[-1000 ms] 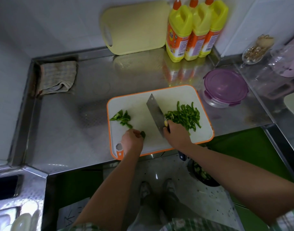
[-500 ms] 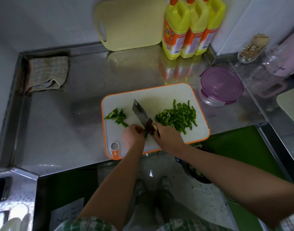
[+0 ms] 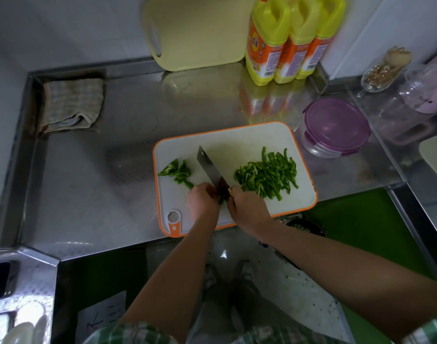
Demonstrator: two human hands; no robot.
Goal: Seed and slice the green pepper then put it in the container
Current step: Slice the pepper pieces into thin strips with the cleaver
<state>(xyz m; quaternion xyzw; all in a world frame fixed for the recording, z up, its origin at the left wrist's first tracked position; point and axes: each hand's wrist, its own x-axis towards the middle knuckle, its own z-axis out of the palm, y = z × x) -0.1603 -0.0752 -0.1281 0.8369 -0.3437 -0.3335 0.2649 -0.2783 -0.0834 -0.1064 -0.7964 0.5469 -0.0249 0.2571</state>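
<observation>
A white cutting board with an orange rim [image 3: 237,142] lies on the steel counter. On its right side sits a pile of green pepper strips [image 3: 267,173]; a few larger pepper chunks [image 3: 177,171] lie on its left. My right hand [image 3: 247,207] grips the handle of a cleaver [image 3: 210,168], whose blade points away to the upper left. My left hand [image 3: 203,202] is curled over a small pepper piece [image 3: 221,201] right beside the blade; most of that piece is hidden. A round clear container with a purple lid [image 3: 336,125] stands right of the board, lid on.
Three yellow detergent bottles [image 3: 286,38] and a pale yellow cutting board [image 3: 195,31] lean at the back wall. A folded cloth [image 3: 71,105] lies back left. Glass jars [image 3: 386,70] stand at the far right. A dark bin [image 3: 309,227] sits below the counter edge.
The cleaver swung left from beside the strip pile to meet my left hand, which stayed holding the small pepper piece at the board's front.
</observation>
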